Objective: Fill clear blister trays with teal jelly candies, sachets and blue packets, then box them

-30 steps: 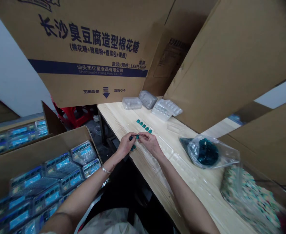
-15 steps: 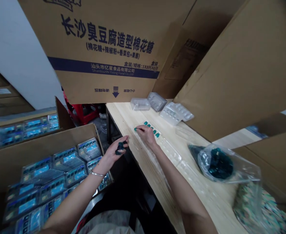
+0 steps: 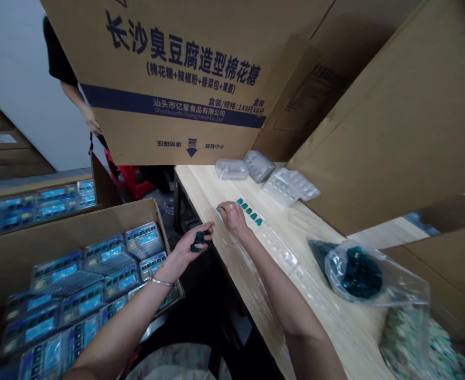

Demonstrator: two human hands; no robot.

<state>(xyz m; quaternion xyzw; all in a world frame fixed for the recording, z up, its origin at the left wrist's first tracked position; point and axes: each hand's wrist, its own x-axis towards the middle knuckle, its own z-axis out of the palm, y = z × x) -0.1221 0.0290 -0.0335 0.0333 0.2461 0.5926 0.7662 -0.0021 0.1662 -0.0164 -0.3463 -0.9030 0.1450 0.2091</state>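
Observation:
My left hand [image 3: 188,247] is cupped at the table's near edge, its fingers curled on several dark teal candy pieces [image 3: 199,241]. My right hand [image 3: 232,217] rests on a clear plastic blister tray [image 3: 276,245], with its fingertips on a teal piece [image 3: 218,209] at the end of a row. That row of teal pieces [image 3: 248,211] sits in the tray's cavities just beyond my right hand. A clear plastic bag of teal pieces [image 3: 357,273] lies to the right on the pale wooden table [image 3: 200,200].
Several empty clear trays [image 3: 291,186] lie at the table's far end beneath a printed cardboard carton [image 3: 177,79]. Left of the table, an open carton [image 3: 69,227] holds packed blue-labelled trays. A co-worker [image 3: 64,68] stands beyond it. A patterned bag [image 3: 406,343] lies at lower right.
My hands have parted since the earliest frame: the left moved toward the table edge with the pieces, the right moved to the tray's row. A co-worker has come into view at upper left.

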